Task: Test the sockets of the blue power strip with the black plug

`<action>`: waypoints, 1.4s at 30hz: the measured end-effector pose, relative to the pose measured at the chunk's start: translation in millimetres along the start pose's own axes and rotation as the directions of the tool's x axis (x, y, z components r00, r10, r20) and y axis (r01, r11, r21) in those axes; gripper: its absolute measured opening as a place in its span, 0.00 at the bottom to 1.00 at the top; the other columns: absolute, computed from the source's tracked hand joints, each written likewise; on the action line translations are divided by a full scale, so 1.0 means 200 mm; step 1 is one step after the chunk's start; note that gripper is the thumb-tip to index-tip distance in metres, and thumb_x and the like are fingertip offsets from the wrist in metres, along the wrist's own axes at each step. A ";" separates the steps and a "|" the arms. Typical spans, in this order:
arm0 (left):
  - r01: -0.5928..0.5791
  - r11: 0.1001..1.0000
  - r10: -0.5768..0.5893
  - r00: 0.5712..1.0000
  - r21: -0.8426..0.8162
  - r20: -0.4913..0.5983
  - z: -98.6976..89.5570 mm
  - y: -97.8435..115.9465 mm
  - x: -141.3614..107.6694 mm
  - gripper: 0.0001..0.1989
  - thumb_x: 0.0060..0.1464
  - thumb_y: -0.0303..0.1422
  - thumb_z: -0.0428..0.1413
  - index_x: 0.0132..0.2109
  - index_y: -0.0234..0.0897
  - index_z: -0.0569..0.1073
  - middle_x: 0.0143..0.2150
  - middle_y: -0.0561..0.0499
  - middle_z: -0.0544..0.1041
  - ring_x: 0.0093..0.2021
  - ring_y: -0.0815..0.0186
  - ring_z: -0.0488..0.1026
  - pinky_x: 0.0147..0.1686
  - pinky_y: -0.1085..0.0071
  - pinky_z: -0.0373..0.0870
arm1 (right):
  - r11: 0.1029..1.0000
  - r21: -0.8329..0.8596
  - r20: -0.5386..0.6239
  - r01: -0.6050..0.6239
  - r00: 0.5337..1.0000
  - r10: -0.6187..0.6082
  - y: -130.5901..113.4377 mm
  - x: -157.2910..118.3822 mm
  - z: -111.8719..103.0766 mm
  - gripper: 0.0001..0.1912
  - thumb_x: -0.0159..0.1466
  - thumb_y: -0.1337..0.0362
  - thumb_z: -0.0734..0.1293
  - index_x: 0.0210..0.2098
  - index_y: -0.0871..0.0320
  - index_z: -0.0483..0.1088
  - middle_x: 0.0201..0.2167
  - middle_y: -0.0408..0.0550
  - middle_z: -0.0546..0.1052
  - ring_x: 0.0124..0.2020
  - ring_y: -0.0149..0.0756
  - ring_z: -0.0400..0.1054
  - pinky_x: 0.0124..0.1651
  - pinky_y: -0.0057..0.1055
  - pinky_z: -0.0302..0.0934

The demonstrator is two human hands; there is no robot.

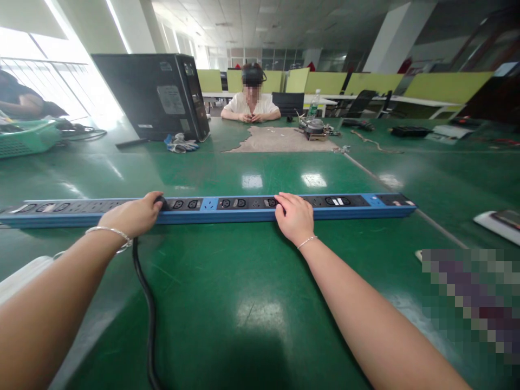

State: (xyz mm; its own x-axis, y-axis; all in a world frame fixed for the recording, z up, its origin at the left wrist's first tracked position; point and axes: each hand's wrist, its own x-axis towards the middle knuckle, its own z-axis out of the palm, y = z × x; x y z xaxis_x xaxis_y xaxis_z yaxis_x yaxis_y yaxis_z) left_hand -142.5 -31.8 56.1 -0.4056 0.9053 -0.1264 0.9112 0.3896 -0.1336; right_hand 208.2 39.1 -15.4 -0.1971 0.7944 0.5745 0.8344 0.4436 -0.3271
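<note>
A long blue power strip (227, 216) with black socket panels lies across the green table in front of me. My left hand (130, 216) is closed round a black plug (162, 202), at the row of sockets left of the middle. Whether the plug sits in a socket is hidden by the fingers. A thick black cable (149, 314) runs from under that hand down toward the table's near side. Right of the middle, my right hand (295, 215) lies over the strip, fingers across its top and thumb at the near side, holding it.
A black computer case (150, 97) stands at the back left, gloves (181, 143) beside it. Across the table sits a person (251, 103) in a headset. A green basket (28, 138) is far left; a bottle (314, 105) and metal parts (314, 129) stand at the back.
</note>
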 end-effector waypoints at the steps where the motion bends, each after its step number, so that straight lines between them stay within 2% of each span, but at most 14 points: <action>1: -0.021 1.000 0.020 0.999 0.003 0.027 -0.01 -0.01 0.03 0.29 0.60 0.43 0.31 0.64 0.39 0.53 0.53 0.33 0.72 0.49 0.51 0.73 0.47 0.59 0.65 | 1.000 0.000 0.003 -0.002 1.000 0.002 0.00 0.00 0.00 0.17 0.63 0.63 0.58 0.47 0.53 0.73 0.51 0.45 0.74 0.54 0.40 0.63 0.55 0.40 0.52; 4: -0.031 0.999 0.032 0.996 -0.008 0.080 -0.01 -0.02 0.09 0.29 0.59 0.42 0.32 0.62 0.35 0.57 0.54 0.33 0.72 0.51 0.52 0.71 0.48 0.62 0.63 | 1.000 -0.004 0.011 -0.011 1.000 0.011 0.00 0.00 0.00 0.17 0.63 0.63 0.58 0.47 0.53 0.73 0.52 0.44 0.73 0.54 0.39 0.63 0.56 0.40 0.52; 10: 0.006 0.999 -0.009 0.997 0.036 0.077 0.01 -0.02 0.11 0.31 0.59 0.46 0.29 0.63 0.38 0.53 0.55 0.34 0.71 0.51 0.51 0.71 0.48 0.60 0.63 | 1.000 -0.003 0.014 -0.021 1.000 0.021 -0.01 0.00 0.00 0.17 0.63 0.63 0.58 0.47 0.53 0.73 0.52 0.44 0.73 0.54 0.39 0.63 0.56 0.40 0.52; 17: -0.067 0.997 0.059 0.985 0.044 0.162 -0.05 0.00 0.12 0.27 0.60 0.40 0.33 0.61 0.33 0.57 0.52 0.36 0.73 0.49 0.56 0.72 0.49 0.66 0.62 | 1.000 0.001 0.003 -0.016 1.000 0.016 -0.01 0.00 0.00 0.17 0.63 0.63 0.58 0.47 0.53 0.74 0.51 0.44 0.74 0.54 0.39 0.63 0.55 0.40 0.52; 22: -0.053 0.998 0.057 0.995 -0.046 0.081 -0.02 0.01 0.08 0.27 0.60 0.41 0.32 0.60 0.33 0.57 0.51 0.36 0.73 0.50 0.55 0.72 0.48 0.66 0.63 | 1.000 -0.006 -0.004 -0.003 1.000 0.003 -0.01 0.00 -0.01 0.17 0.63 0.63 0.58 0.46 0.53 0.74 0.51 0.44 0.74 0.53 0.39 0.63 0.55 0.40 0.52; 25: -0.058 0.998 0.061 0.995 -0.040 0.081 -0.01 0.00 0.09 0.28 0.60 0.42 0.33 0.60 0.32 0.58 0.50 0.35 0.74 0.49 0.54 0.72 0.48 0.64 0.63 | 1.000 -0.010 -0.004 0.000 1.000 0.000 -0.01 0.00 0.00 0.17 0.63 0.63 0.58 0.47 0.53 0.73 0.51 0.44 0.74 0.54 0.39 0.63 0.55 0.40 0.52; 27: -0.078 0.996 0.082 0.991 -0.044 0.102 -0.02 -0.01 0.11 0.27 0.59 0.41 0.35 0.59 0.32 0.60 0.49 0.37 0.75 0.47 0.56 0.73 0.47 0.65 0.64 | 1.000 -0.013 -0.004 -0.003 1.000 0.003 0.00 0.00 0.00 0.17 0.63 0.63 0.58 0.47 0.53 0.73 0.51 0.44 0.74 0.54 0.39 0.63 0.54 0.40 0.53; 31: -0.099 0.990 0.116 0.974 -0.095 0.197 -0.07 -0.01 0.13 0.27 0.59 0.42 0.37 0.60 0.35 0.59 0.44 0.43 0.77 0.33 0.62 0.75 0.36 0.70 0.68 | 1.000 -0.015 0.002 -0.004 1.000 0.004 0.00 0.00 0.00 0.17 0.63 0.63 0.58 0.47 0.53 0.73 0.51 0.44 0.74 0.54 0.39 0.63 0.55 0.40 0.52; 34: -0.083 0.990 0.108 0.969 -0.117 0.222 -0.08 -0.01 0.12 0.27 0.59 0.43 0.36 0.61 0.35 0.58 0.42 0.44 0.78 0.28 0.63 0.74 0.33 0.70 0.68 | 1.000 -0.012 0.000 -0.003 1.000 0.003 0.00 0.00 0.00 0.17 0.63 0.63 0.57 0.47 0.53 0.73 0.51 0.44 0.74 0.54 0.39 0.63 0.55 0.40 0.52; 36: -0.078 0.993 0.092 0.981 -0.086 0.173 -0.07 0.00 0.10 0.27 0.59 0.43 0.35 0.60 0.34 0.58 0.43 0.41 0.77 0.32 0.61 0.75 0.36 0.69 0.68 | 1.000 -0.011 -0.001 -0.004 1.000 0.004 0.00 0.00 0.00 0.17 0.63 0.63 0.57 0.47 0.53 0.73 0.51 0.45 0.74 0.54 0.39 0.63 0.55 0.40 0.52; 40: -0.075 0.997 0.077 0.994 -0.034 0.073 -0.03 0.01 0.07 0.26 0.60 0.41 0.36 0.60 0.32 0.59 0.50 0.35 0.74 0.48 0.56 0.73 0.48 0.65 0.64 | 1.000 -0.008 0.000 -0.003 1.000 0.003 0.00 0.00 0.00 0.18 0.63 0.63 0.57 0.47 0.53 0.73 0.51 0.45 0.74 0.53 0.40 0.63 0.55 0.41 0.52; 42: -0.052 0.998 0.053 0.998 -0.036 0.046 -0.02 0.02 0.05 0.28 0.60 0.43 0.34 0.61 0.32 0.57 0.50 0.33 0.74 0.50 0.52 0.72 0.48 0.61 0.64 | 1.000 -0.007 -0.002 -0.002 1.000 0.002 0.00 0.00 0.00 0.18 0.63 0.63 0.57 0.47 0.53 0.73 0.51 0.45 0.74 0.53 0.40 0.63 0.55 0.41 0.52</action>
State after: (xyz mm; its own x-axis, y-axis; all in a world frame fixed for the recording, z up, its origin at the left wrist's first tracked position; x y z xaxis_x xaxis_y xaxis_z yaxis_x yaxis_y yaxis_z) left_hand -143.3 -21.7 57.7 -0.3593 0.9160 -0.1784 0.9330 0.3482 -0.0911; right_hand 207.9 38.8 -15.0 -0.1945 0.7944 0.5754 0.8385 0.4390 -0.3226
